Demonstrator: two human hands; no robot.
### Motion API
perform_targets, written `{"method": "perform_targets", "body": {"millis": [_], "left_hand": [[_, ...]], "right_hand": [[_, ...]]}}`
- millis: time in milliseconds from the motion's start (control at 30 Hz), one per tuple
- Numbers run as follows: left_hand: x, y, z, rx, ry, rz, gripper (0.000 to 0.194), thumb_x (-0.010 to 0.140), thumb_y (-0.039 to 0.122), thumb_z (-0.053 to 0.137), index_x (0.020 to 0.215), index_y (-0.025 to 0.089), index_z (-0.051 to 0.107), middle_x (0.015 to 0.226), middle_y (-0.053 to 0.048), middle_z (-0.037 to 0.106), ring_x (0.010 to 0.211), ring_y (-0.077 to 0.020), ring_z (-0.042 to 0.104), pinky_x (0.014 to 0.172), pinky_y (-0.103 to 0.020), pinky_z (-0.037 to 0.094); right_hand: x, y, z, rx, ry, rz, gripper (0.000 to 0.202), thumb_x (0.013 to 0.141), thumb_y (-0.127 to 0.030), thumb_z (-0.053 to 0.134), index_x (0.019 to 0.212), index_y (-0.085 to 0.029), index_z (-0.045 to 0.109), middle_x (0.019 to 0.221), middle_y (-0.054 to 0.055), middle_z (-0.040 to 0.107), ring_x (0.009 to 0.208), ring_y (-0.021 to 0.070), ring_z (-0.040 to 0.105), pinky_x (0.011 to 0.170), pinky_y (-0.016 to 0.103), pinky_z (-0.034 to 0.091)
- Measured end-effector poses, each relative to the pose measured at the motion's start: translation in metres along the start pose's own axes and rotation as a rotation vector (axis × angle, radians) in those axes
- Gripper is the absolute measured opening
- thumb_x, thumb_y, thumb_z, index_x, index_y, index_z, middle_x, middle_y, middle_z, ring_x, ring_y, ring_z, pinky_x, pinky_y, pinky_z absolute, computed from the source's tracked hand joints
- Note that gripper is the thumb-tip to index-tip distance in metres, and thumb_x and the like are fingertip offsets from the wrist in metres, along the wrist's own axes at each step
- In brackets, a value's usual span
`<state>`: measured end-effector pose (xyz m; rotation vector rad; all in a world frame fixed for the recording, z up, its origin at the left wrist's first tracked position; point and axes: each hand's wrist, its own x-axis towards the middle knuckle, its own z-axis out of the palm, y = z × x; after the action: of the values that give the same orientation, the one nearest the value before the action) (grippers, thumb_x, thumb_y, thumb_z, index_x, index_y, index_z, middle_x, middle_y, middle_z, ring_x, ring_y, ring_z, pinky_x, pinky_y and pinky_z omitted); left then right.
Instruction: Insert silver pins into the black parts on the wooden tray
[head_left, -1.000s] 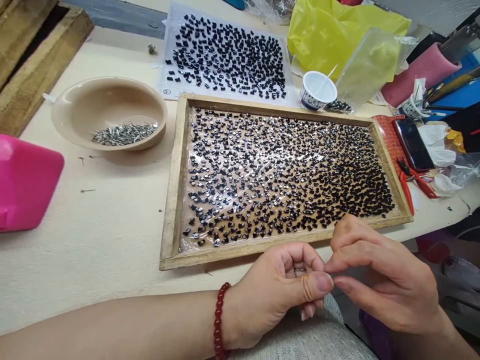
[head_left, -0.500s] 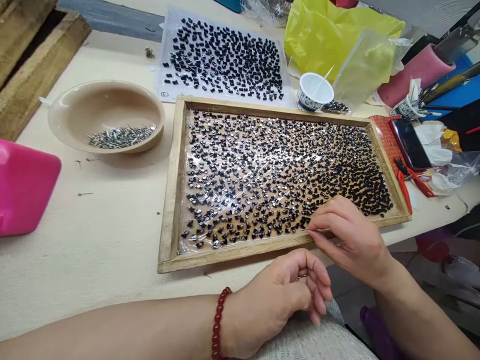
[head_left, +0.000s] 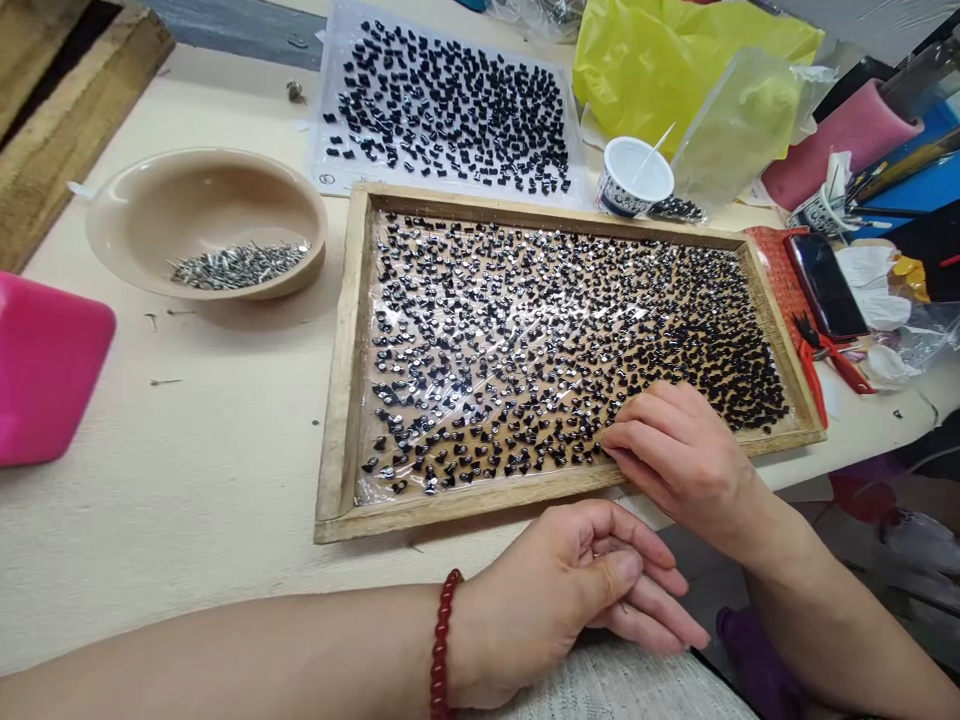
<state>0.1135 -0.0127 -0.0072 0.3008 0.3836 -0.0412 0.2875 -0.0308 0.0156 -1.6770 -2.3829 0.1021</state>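
One right hand (head_left: 679,445) has its fingertips pressed closely together at the near edge of one wooden tray (head_left: 465,504), just above its black pieces (head_left: 555,340); whether the pinch holds anything I cannot tell, since the knuckles hide it. One left hand (head_left: 581,590) lies palm up below the tray, half open, its thumb resting across the fingers, with one red bracelet (head_left: 442,645) at the wrist. The tray's pieces are too many to count. Behind it, one white sheet (head_left: 341,25) bears another uncounted spread of black pieces, and beside that stands one cup (head_left: 637,175) with one thin stick. Left of the tray sits one bowl (head_left: 214,185) with a heap of metal pins (head_left: 240,265); three loose pins lie near it. To the right are one phone (head_left: 827,285) and one pair of pliers (head_left: 812,385).
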Motion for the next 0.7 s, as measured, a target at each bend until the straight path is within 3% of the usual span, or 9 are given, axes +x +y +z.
{"method": "perform_targets", "body": {"millis": [200, 500, 633, 700], "left_hand": [[-0.001, 0.000, -0.001, -0.016, -0.027, -0.039, 0.044, 0.066, 0.041, 0.078, 0.088, 0.009, 0.057, 0.087, -0.011, 0.065, 0.085, -0.0185, 0.066, 0.082, -0.031, 0.048], [-0.002, 0.003, 0.001, -0.024, 0.004, -0.020, 0.035, 0.079, 0.039, 0.066, 0.091, 0.007, 0.060, 0.085, -0.012, 0.063, 0.082, -0.0171, 0.065, 0.081, -0.030, 0.047], [-0.001, 0.003, -0.001, -0.068, -0.004, 0.021, 0.041, 0.086, 0.044, 0.052, 0.092, 0.005, 0.064, 0.083, -0.014, 0.064, 0.081, -0.0192, 0.064, 0.080, -0.032, 0.047], [-0.001, 0.004, 0.000, -0.119, 0.000, 0.038, 0.045, 0.089, 0.047, 0.045, 0.093, 0.006, 0.064, 0.084, -0.013, 0.063, 0.080, -0.0181, 0.062, 0.080, -0.031, 0.046]], "right_hand": [[0.000, 0.001, 0.000, -0.009, 0.008, -0.008, 0.010, 0.084, -0.012, 0.055, 0.079, -0.015, 0.063, 0.075, 0.004, 0.061, 0.074, 0.0151, 0.045, 0.068, 0.032, 0.034], [-0.008, -0.001, -0.006, 0.035, 0.053, 0.018, 0.007, 0.082, -0.010, 0.059, 0.085, -0.015, 0.063, 0.077, 0.004, 0.062, 0.075, 0.0154, 0.048, 0.069, 0.033, 0.039], [-0.020, -0.016, -0.023, 0.183, 0.171, 0.093, 0.017, 0.079, -0.009, 0.062, 0.094, -0.015, 0.063, 0.081, 0.005, 0.061, 0.078, 0.0153, 0.051, 0.069, 0.032, 0.043], [-0.026, -0.028, -0.029, 0.224, 0.165, 0.080, 0.015, 0.080, -0.016, 0.064, 0.095, -0.014, 0.065, 0.079, 0.005, 0.061, 0.077, 0.0157, 0.051, 0.068, 0.033, 0.043]]}}
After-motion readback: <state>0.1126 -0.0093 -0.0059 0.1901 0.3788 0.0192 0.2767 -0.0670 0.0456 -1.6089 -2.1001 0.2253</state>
